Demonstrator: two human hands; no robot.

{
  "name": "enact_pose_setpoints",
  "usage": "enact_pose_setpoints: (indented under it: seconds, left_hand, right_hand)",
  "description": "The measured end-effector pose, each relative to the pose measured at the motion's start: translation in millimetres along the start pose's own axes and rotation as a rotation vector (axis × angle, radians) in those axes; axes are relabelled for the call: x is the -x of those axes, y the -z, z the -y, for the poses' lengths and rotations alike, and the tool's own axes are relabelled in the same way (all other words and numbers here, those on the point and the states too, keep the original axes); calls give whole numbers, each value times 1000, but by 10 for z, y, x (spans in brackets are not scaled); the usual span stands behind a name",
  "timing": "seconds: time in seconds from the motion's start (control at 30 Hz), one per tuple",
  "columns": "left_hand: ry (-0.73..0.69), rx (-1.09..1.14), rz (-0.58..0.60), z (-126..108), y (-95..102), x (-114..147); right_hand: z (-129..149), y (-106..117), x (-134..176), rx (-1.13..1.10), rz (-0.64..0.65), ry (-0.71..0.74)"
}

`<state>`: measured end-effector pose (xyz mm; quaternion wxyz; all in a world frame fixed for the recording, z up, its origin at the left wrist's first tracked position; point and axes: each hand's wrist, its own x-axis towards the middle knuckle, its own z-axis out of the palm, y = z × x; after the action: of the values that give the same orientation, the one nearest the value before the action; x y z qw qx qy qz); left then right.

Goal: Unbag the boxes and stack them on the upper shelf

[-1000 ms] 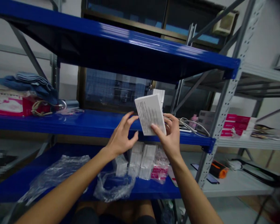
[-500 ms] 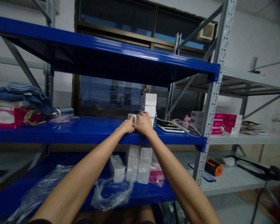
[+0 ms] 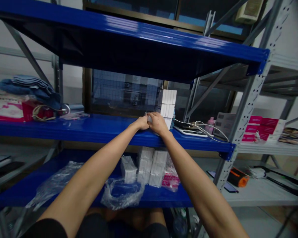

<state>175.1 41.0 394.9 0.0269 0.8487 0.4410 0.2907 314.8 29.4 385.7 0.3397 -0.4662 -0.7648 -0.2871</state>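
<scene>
My left hand (image 3: 142, 123) and my right hand (image 3: 159, 123) are close together at the front of the middle blue shelf (image 3: 109, 130). Their fingers close from either side around small white boxes (image 3: 149, 118), mostly hidden by the hands. Right beside and behind my right hand rises a stack of slim white boxes (image 3: 167, 100), standing in tiers against each other. On the lower shelf, white boxes wrapped in clear plastic (image 3: 146, 165) stand below my hands, with a single white box (image 3: 128, 169) to their left.
Clear plastic bags (image 3: 123, 195) lie on the lower shelf. To the right are a white device with a cable (image 3: 192, 131), a pink bottle (image 3: 210, 125) and pink boxes (image 3: 263, 127) past the grey upright (image 3: 253, 89). Folded blue cloth (image 3: 29, 87) lies at left. The upper shelf (image 3: 139, 29) hangs overhead.
The view has shifted, so the shelves sit higher and further right in the picture. Both hands stay together on the white boxes beside the stack.
</scene>
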Motion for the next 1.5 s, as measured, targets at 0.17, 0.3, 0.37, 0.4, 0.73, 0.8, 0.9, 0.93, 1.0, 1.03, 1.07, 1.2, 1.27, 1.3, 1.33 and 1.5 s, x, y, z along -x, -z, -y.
enact_pose_setpoints:
  seconds: [0.17, 0.3, 0.37, 0.4, 0.73, 0.8, 0.9, 0.93, 1.0, 1.03, 1.07, 1.2, 1.27, 1.3, 1.33, 1.5]
  left_hand:
    - [-408, 240, -427, 1, 49, 953]
    - [-332, 237, -261, 397, -152, 1875]
    - [-107, 119, -110, 775, -389, 2190]
    - [36, 55, -59, 989, -532, 2305]
    - [656, 462, 195, 2012, -1520, 2577]
    - [624, 506, 158, 1947, -1395, 2505]
    - [413, 443, -259, 1856, -944, 2465]
    - [335, 348, -475, 1841, -768, 2492]
    - [223, 135, -728, 1845, -474, 2621]
    - [166, 51, -721, 1862, -384, 2720]
    - [126, -21, -643, 1888, -340, 2837]
    - [239, -214, -13, 2031, -514, 3355]
    - [359, -233, 215, 2083, -638, 3540]
    - [385, -215, 282, 2097, -674, 3594]
    - [393, -189, 316, 2104, -692, 3620]
    - [477, -114, 79, 2152, -695, 3323]
  right_hand:
    - [411, 221, 563, -224, -379, 27]
    - [891, 104, 1329, -253, -72, 97]
    - [1030, -125, 1646, -154, 217, -13]
    - [1063, -267, 1768, -98, 365, -96]
    - [929, -1249, 1888, -271, 1034, -531]
    - [921, -1261, 1777, -336, 1062, -525]
    - [909, -1154, 1619, -432, 891, -470]
    - [916, -1095, 1590, -456, 735, -432]
    - [967, -977, 1611, -486, 387, -311]
    - [1016, -932, 1669, -491, 275, -235]
    - [1081, -904, 1760, -487, 242, -161]
    - [1407, -964, 2330, -368, 604, 4]
    - [1530, -1037, 2578, -327, 804, 5]
    - [1569, -1064, 2652, -335, 864, 4]
    - [1596, -1079, 2684, -354, 883, 0]
    - [1669, -1139, 2338, -372, 610, -51]
